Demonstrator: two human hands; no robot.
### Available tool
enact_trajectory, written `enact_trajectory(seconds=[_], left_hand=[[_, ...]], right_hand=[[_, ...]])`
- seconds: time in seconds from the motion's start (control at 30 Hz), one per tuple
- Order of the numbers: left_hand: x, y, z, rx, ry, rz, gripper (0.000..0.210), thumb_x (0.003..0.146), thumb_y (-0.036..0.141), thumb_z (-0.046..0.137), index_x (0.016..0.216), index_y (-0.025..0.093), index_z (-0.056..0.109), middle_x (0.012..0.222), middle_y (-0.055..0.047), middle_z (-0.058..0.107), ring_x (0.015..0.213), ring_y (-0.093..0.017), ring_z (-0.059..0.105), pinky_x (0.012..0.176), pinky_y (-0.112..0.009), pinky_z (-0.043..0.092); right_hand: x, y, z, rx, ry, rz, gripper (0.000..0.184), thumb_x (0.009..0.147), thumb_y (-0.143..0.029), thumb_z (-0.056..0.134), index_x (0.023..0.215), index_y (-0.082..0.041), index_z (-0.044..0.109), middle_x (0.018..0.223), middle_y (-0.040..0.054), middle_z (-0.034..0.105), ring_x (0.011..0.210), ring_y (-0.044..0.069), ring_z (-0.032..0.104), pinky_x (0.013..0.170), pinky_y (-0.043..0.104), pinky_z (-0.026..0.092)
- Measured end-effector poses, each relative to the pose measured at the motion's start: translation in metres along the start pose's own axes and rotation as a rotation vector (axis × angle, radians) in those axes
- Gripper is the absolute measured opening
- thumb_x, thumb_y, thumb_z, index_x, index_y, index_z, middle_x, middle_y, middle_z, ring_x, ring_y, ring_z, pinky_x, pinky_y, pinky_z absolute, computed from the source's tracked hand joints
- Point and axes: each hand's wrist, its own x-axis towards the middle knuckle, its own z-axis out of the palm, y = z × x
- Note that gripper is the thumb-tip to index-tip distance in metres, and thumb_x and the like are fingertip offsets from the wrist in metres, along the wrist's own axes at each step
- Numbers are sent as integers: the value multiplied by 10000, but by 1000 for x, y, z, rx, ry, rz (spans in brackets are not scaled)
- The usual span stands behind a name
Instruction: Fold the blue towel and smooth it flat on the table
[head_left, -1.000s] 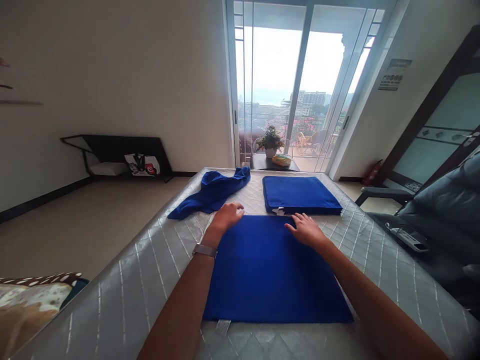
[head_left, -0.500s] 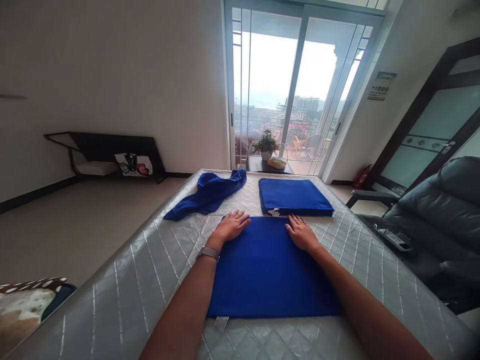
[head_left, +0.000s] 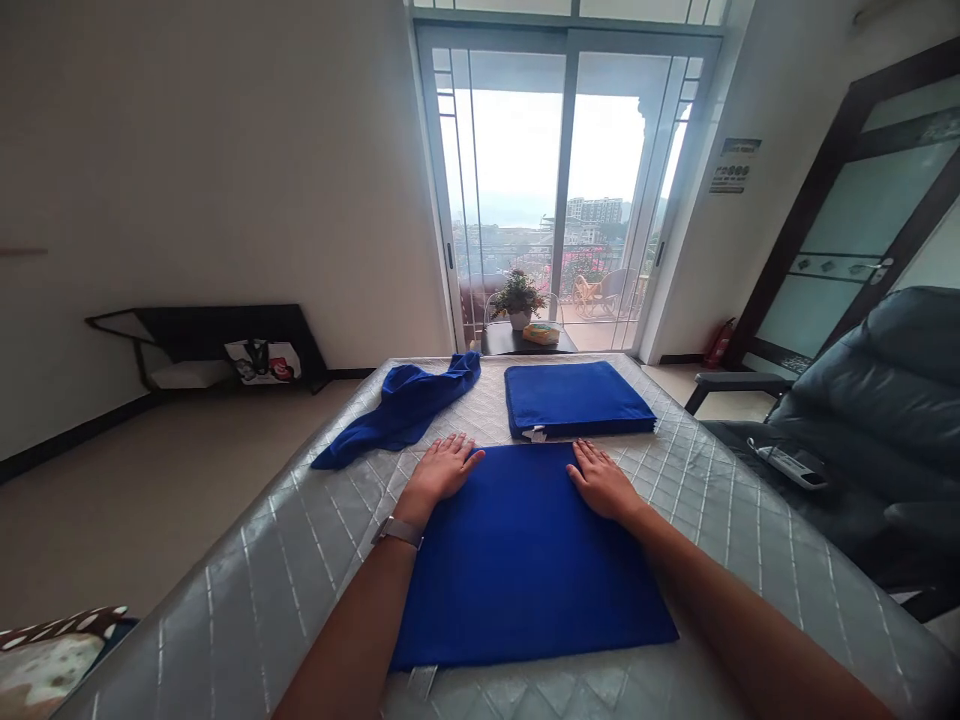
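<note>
Flat blue cloth (head_left: 529, 570), short of the mattress (head_left: 285, 560) far edge, seems mid-smoothing beneath my open, apparently empty left hand (head_left: 441, 470) and right hand (head_left: 602, 482); lifting would need pinched corners.

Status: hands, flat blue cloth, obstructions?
Left fingers, right fingers open at far corners. Flat blue cloth smooth, tag at near edge. Blue stack close beyond; crumpled blue cloth off left.

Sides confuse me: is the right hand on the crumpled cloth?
No, the right hand lies on the flat blue cloth, apart from the crumpled cloth.
</note>
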Motion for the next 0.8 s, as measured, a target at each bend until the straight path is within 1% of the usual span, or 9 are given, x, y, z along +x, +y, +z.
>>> enact_trajectory(seconds=[0.1, 0.2, 0.27, 0.33, 0.4, 0.47, 0.57, 0.63, 0.8], left_hand=[[-2, 20, -12, 48, 41, -14, 669, 986, 593, 298, 1463, 150, 452, 1583, -149, 336, 1486, -277, 258, 1223, -458, 158], [-12, 65, -13, 24, 119, 118, 685, 978, 613, 304, 1449, 146, 474, 1534, -150, 429, 1450, -285, 345, 1208, -434, 234], [-18, 103, -3, 19, 164, 267, 667, 979, 617, 295, 1436, 175, 497, 1495, -133, 490, 1420, -273, 400, 1197, -412, 274], [-18, 137, 12, 13, 186, 383, 656, 989, 604, 263, 1438, 185, 494, 1486, -124, 504, 1410, -253, 418, 1194, -393, 290], [-8, 163, 28, -9, 198, 411, 645, 1006, 568, 221, 1453, 173, 467, 1490, -134, 497, 1412, -245, 416, 1187, -403, 315], [8, 179, 41, -29, 196, 416, 616, 1024, 511, 188, 1474, 164, 425, 1482, -153, 501, 1411, -247, 418, 1171, -440, 344], [27, 188, 54, -20, 170, 455, 595, 1034, 447, 148, 1492, 150, 384, 1486, -180, 487, 1420, -256, 403, 1162, -480, 349], [30, 186, 59, -3, 163, 437, 622, 1031, 445, 107, 1498, 131, 372, 1517, -185, 444, 1443, -255, 362, 1180, -471, 318], [15, 162, 58, 48, 119, 206, 681, 1007, 553, 115, 1532, 175, 326, 1575, -132, 362, 1479, -243, 282, 1221, -451, 220]], right_hand=[[-3, -4, -3, 24, 8, 6, 681, 1000, -465, 213, 1551, -65, 245, 1630, 113, 206, 1516, 210, 140, 1229, 383, 119], [-6, -6, -5, 48, 20, 6, 679, 998, -451, 225, 1547, -53, 250, 1627, 123, 210, 1514, 217, 150, 1228, 384, 118], [-7, -6, -5, 64, 28, 3, 675, 996, -439, 231, 1542, -44, 260, 1623, 134, 220, 1511, 230, 164, 1227, 398, 127], [-8, -5, -3, 74, 40, -14, 667, 996, -421, 224, 1536, -31, 273, 1618, 147, 228, 1509, 243, 173, 1224, 412, 141], [-8, -3, -1, 69, 52, -42, 646, 995, -381, 223, 1533, -29, 281, 1617, 151, 228, 1509, 250, 171, 1223, 418, 146], [-9, -1, 0, 62, 62, -62, 623, 982, -324, 249, 1536, -41, 281, 1620, 143, 224, 1510, 244, 167, 1224, 408, 138], [-10, 1, 1, 70, 60, -64, 631, 954, -272, 302, 1543, -48, 265, 1624, 137, 214, 1509, 239, 173, 1224, 390, 138], [-10, 1, 0, 87, 52, -62, 638, 951, -272, 309, 1545, -44, 258, 1625, 138, 208, 1510, 243, 170, 1223, 393, 143], [-8, -2, -2, 143, 67, -24, 623, 973, -318, 262, 1538, -59, 290, 1616, 131, 237, 1509, 236, 177, 1219, 408, 145]])
